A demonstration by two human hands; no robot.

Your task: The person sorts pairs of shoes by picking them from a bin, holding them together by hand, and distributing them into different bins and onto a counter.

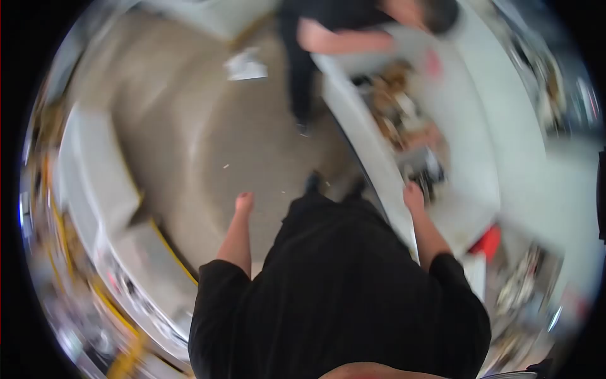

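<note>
My left hand (pixel 244 202) hangs over the grey-brown floor (pixel 189 145), to the left of my black-clothed body. Its fingers are curled in, and blur hides whether anything is in them. On the other side, my right hand (pixel 413 194) is beside the edge of a white work surface (pixel 467 132), close to some dark and silvery items (pixel 429 177). The fingers of this hand look curled too, too blurred to show any held object.
A person in black (pixel 341 19) leans over the white surface at the top, near a pile of brown and white items (pixel 396 104). White paper (pixel 246 65) lies on the floor. White counters (pixel 95 164) curve along the left. Something red (pixel 486 242) is at the right.
</note>
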